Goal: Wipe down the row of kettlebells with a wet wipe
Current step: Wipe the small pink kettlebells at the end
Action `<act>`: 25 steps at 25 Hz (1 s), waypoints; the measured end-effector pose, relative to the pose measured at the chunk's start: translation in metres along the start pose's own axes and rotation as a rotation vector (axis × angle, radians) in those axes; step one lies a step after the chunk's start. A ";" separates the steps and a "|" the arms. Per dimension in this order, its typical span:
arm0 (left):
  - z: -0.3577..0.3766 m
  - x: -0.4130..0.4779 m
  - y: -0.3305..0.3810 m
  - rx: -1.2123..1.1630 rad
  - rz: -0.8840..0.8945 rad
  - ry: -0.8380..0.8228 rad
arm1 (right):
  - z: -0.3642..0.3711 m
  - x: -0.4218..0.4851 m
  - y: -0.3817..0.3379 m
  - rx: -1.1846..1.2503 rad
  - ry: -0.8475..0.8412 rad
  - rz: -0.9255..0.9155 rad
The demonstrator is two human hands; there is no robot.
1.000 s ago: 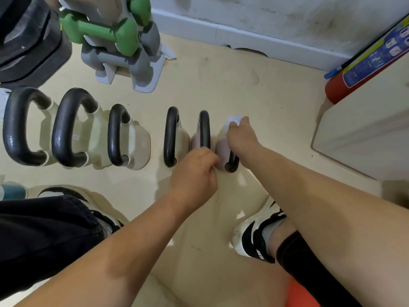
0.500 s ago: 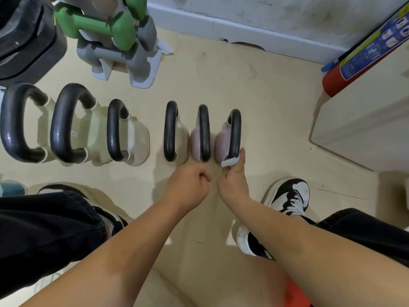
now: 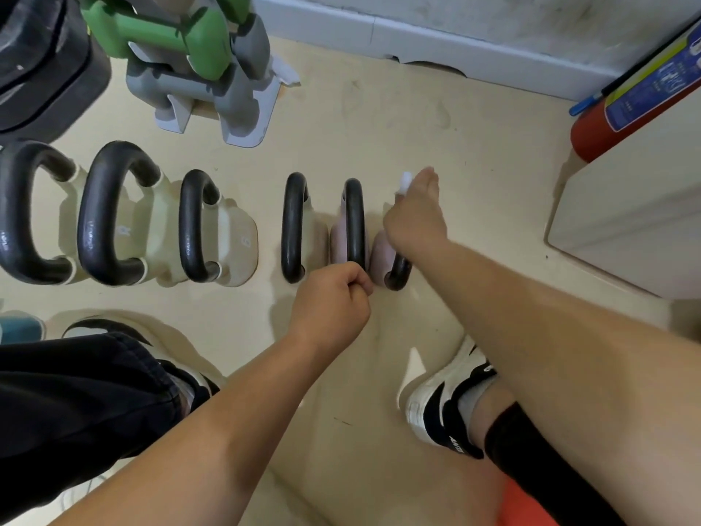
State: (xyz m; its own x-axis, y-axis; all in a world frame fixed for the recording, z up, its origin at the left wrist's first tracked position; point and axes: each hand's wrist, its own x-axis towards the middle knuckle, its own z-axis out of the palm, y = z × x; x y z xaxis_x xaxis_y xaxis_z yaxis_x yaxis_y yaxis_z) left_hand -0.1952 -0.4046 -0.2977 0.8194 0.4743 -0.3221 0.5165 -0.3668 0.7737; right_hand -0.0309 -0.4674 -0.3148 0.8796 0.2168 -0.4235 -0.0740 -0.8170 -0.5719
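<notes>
Right hand (image 3: 413,218) holding wipe (image 3: 406,183) on kettlebell (image 3: 398,277), handle pointing away

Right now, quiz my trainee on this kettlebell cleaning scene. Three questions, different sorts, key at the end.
1. Multiple choice: which hand holds the white wipe? A) left B) right C) neither
2. True or false: the wipe is being used at the leftmost end of the row.
3. Short answer: how many kettlebells show in the row?

Key
1. B, the right hand.
2. False: that hand is over the rightmost kettlebell.
3. Six.
</notes>
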 end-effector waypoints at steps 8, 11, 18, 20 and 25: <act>-0.011 0.009 0.004 -0.039 -0.018 -0.008 | -0.014 0.000 0.016 -0.690 -0.046 -0.450; -0.011 0.007 0.005 -0.044 -0.037 0.017 | 0.000 -0.043 0.048 -0.841 0.065 -0.808; -0.018 0.004 0.004 -0.060 -0.043 0.044 | -0.008 -0.059 0.045 -1.255 -0.160 -0.865; -0.018 0.005 0.005 -0.062 -0.048 0.045 | -0.019 -0.027 0.015 -1.069 -0.166 -0.670; -0.016 0.003 0.009 -0.028 0.025 0.018 | -0.034 0.040 -0.004 -0.447 -0.357 -0.158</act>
State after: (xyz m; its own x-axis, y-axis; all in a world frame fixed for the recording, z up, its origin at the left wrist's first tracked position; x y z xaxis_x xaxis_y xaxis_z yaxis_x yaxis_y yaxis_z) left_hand -0.1916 -0.3938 -0.2832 0.8271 0.4796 -0.2930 0.4887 -0.3564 0.7963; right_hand 0.0203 -0.4733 -0.3057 0.6454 0.4569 -0.6121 0.3179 -0.8893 -0.3287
